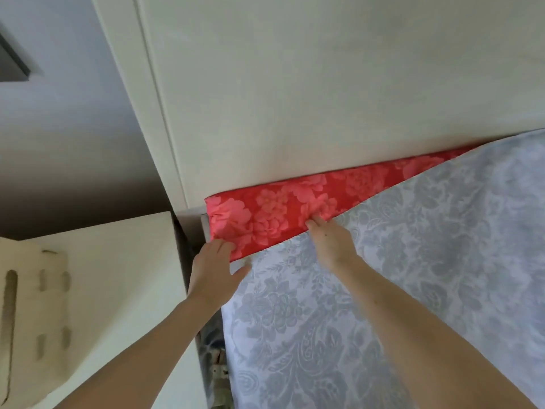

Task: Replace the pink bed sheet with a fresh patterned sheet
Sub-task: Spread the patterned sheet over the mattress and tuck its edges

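Note:
A grey-white patterned sheet (398, 276) covers most of the bed. Beyond its top edge a strip of red-pink floral fabric (280, 208) shows along the headboard. My left hand (211, 270) lies at the bed's left corner, fingers straight, touching the edge of the patterned sheet and the red fabric. My right hand (330, 240) presses on the patterned sheet's top edge, fingertips reaching onto the red fabric. Neither hand plainly grips cloth.
A tall pale headboard (324, 98) rises behind the bed. A white cabinet (118, 276) stands close on the left with a cream slotted object (32, 320) on it. A narrow gap (212, 349) runs between cabinet and bed.

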`<state>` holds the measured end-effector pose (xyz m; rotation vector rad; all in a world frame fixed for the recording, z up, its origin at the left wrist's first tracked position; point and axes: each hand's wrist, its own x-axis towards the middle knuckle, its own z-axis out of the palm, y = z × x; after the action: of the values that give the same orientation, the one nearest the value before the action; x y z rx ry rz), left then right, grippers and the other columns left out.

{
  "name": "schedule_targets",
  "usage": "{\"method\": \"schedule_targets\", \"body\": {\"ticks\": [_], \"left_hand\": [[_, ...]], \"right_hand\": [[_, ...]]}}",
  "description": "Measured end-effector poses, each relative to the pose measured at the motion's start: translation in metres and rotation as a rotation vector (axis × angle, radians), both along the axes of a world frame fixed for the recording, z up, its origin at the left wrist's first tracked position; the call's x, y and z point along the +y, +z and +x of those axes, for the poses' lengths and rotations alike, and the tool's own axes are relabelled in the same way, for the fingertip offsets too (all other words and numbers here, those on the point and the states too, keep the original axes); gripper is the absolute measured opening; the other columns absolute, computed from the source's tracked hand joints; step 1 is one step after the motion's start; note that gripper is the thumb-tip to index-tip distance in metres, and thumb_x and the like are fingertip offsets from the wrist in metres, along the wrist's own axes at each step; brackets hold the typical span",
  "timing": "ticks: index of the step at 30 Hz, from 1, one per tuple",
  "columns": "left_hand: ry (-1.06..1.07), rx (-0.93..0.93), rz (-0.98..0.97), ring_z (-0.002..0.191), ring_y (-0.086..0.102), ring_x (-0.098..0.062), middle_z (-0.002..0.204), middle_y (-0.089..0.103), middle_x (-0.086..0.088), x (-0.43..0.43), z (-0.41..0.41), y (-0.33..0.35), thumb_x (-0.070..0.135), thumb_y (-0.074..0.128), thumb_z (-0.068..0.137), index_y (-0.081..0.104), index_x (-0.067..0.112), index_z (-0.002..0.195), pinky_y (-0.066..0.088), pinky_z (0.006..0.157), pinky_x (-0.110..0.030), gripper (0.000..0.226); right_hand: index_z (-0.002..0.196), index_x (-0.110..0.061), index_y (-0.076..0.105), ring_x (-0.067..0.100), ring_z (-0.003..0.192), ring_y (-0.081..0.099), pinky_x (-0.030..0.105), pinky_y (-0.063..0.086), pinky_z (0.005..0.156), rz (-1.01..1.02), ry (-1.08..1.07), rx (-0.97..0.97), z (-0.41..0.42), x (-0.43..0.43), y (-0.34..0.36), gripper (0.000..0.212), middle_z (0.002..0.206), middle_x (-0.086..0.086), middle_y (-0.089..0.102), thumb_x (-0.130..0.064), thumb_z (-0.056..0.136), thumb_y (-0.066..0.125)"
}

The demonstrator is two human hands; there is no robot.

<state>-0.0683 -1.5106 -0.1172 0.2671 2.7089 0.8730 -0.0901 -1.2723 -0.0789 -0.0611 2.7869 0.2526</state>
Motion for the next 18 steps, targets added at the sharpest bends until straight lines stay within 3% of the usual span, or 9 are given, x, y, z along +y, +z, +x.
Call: {"method": "schedule_targets", "body": {"ticks": [2,3,5,8,10,13,16,18], "left_hand": [[-0.063,0.131,-0.095,0.08,0.059,-0.019,0.085,0.062,0.003,-0.001,-0.001,-0.009,0.065,0.052,0.074,0.065,0.015,0.089,0.049,0.07,-0.034,0.054],[-0.092,0.176,-0.123,0.075,0.058,-0.018,0.081,0.061,0.005,-0.003,0.001,-0.015,0.068,0.048,0.07,0.065,0.017,0.085,0.047,0.068,-0.034,0.056],[-0.152,0.239,-0.159,0.071,0.057,-0.016,0.076,0.059,0.008,-0.007,0.003,-0.012,0.07,0.047,0.069,0.064,0.02,0.082,0.044,0.068,-0.033,0.054],[-0.229,0.161,-0.175,0.067,0.054,-0.015,0.071,0.056,0.009,-0.011,0.002,-0.005,0.065,0.062,0.066,0.062,0.022,0.074,0.039,0.068,-0.032,0.043],[-0.24,0.06,-0.141,0.066,0.052,-0.016,0.069,0.052,0.009,-0.012,0.006,0.0,0.049,0.074,0.07,0.06,0.02,0.069,0.036,0.069,-0.03,0.033],[0.011,-0.029,0.027,0.058,0.051,-0.015,0.062,0.052,0.007,-0.025,-0.007,0.02,0.024,0.058,0.091,0.052,0.013,0.074,0.034,0.058,-0.024,0.021],[0.261,0.257,0.098,0.051,0.048,-0.029,0.056,0.051,-0.006,-0.038,-0.052,0.053,0.006,0.047,0.088,0.052,0.009,0.077,0.03,0.052,-0.027,0.013],[0.304,0.429,0.049,0.047,0.048,-0.031,0.054,0.053,-0.013,-0.042,-0.077,0.066,0.001,0.053,0.08,0.061,0.002,0.082,0.03,0.055,-0.029,0.008]], "right_hand": [[0.103,-0.005,0.064,0.025,0.068,0.062,0.027,0.033,0.048,0.023,0.064,0.087,-0.008,0.006,-0.012,0.042,0.09,0.008,0.064,0.01,0.064,0.068],[0.079,-0.006,0.068,0.022,0.048,0.057,0.023,0.028,0.042,0.031,0.101,0.093,-0.007,0.008,-0.019,0.038,0.065,0.006,0.062,0.011,0.046,0.076],[0.048,-0.012,0.058,0.018,0.029,0.043,0.016,0.02,0.04,-0.031,0.149,0.118,-0.004,0.016,-0.021,0.04,0.042,-0.001,0.048,0.011,0.024,0.08],[0.052,-0.012,0.055,0.017,0.032,0.039,0.01,0.013,0.043,-0.175,0.1,0.13,-0.005,0.017,-0.009,0.038,0.045,-0.002,0.049,0.012,0.036,0.081],[0.057,-0.01,0.053,0.017,0.034,0.037,0.013,0.018,0.041,-0.215,0.07,0.189,-0.01,0.012,0.001,0.037,0.048,-0.001,0.048,0.017,0.044,0.075],[0.06,-0.014,0.038,0.017,0.04,0.03,0.021,0.024,0.041,-0.354,0.073,0.4,-0.024,-0.001,0.018,0.044,0.051,-0.001,0.037,0.02,0.053,0.065],[0.064,-0.007,0.049,0.026,0.046,0.044,0.027,0.034,0.044,-0.465,-0.018,0.616,-0.065,-0.024,0.042,0.015,0.056,0.01,0.047,0.008,0.065,0.051],[0.073,0.003,0.06,0.032,0.06,0.056,0.032,0.041,0.052,-0.495,-0.149,0.688,-0.092,-0.04,0.05,0.015,0.068,0.018,0.06,0.008,0.071,0.045]]}}
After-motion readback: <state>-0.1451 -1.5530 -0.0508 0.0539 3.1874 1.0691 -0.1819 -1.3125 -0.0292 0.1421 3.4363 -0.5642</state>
